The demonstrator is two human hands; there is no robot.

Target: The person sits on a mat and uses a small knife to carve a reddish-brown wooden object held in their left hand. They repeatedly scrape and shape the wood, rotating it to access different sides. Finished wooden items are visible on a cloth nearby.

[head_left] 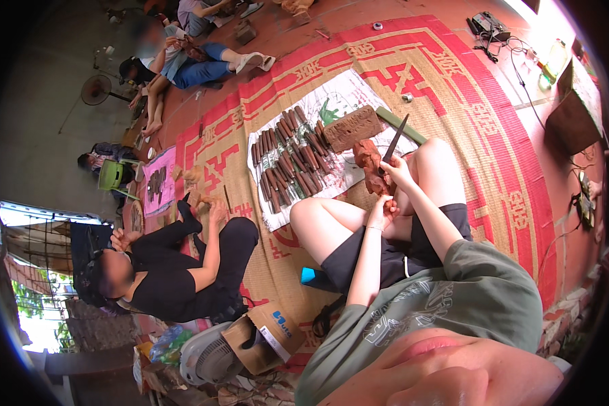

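Clay: reddish lump [370, 166] held over the lap, between the knees.
Left hand [384, 205]: closed round the lump's lower end; best kept steady.
Right hand [397, 171]: clamped on the knife [394, 137], blade up; short, shallow cuts seem safest.
Beyond: sheet [348, 88] with rows of sticks [291, 152] and a carved block [352, 128].

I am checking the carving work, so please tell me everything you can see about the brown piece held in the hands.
The reddish-brown carved piece looks like wood, lumpy and unevenly shaped. It stands roughly upright over the person's lap, above the woven mat. The left hand holds its lower end; the right hand presses a long dark chisel against its upper side.
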